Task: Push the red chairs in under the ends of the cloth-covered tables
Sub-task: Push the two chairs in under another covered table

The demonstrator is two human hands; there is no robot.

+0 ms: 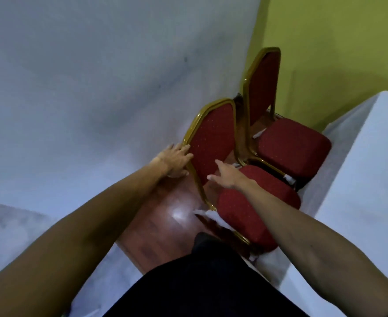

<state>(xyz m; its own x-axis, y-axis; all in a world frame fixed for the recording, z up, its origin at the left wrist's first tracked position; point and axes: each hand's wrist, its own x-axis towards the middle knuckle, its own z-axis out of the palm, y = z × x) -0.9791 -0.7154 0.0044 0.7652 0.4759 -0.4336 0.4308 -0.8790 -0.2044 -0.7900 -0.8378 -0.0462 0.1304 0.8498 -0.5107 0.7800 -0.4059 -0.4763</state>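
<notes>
Two red chairs with gold frames stand side by side in a narrow aisle between two white cloth-covered tables. The near red chair [213, 143] has its seat against the right table's cloth. My left hand [177, 160] grips the gold left edge of its backrest. My right hand [226, 176] is stretched out with straight fingers in front of the backrest, over the seat; contact is unclear. The far red chair [291, 147] stands beyond it, its seat also at the right cloth-covered table [371, 156].
The left cloth-covered table [74, 88] fills the left of the view. A strip of glossy wooden floor [165, 213] runs between the tables. A green wall [337, 42] closes the far end. My dark trousers and foot are at the bottom centre.
</notes>
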